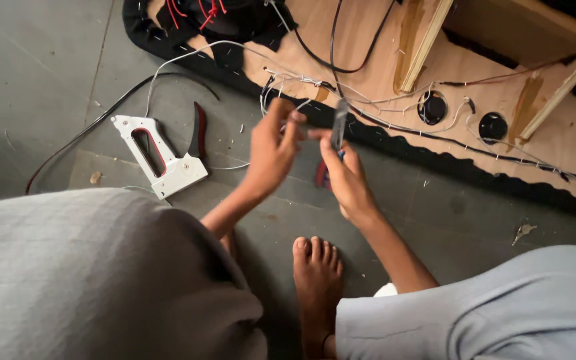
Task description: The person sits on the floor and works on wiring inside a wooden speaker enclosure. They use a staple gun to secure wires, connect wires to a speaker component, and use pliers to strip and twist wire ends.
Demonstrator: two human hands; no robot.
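head view: tool (pixel 339 127) blurred in right hand (pixel 346 177)

The tool (pixel 339 130), a slim grey metal blade with a red-and-blue handle, stands nearly upright, just above the grey floor (pixel 41 80). Thin white wires (pixel 288 79) run from the plywood panel (pixel 368 60) edge down to the tool, loosely bundled.

Bare grey floor (pixel 41 73) at far left gives open passage. Nearer the middle, a white staple gun (pixel 161 157) and red-handled black pliers (pixel 199 130) lie close together, with a thin black cable (pixel 88 130) curving beside them. Ahead, the plywood panel (pixel 375 60) is strung with loose white wires (pixel 368 93), 2 round black sockets (pixel 433 107) and pale wooden battens (pixel 425 47). A small key (pixel 523 231) lies at right.
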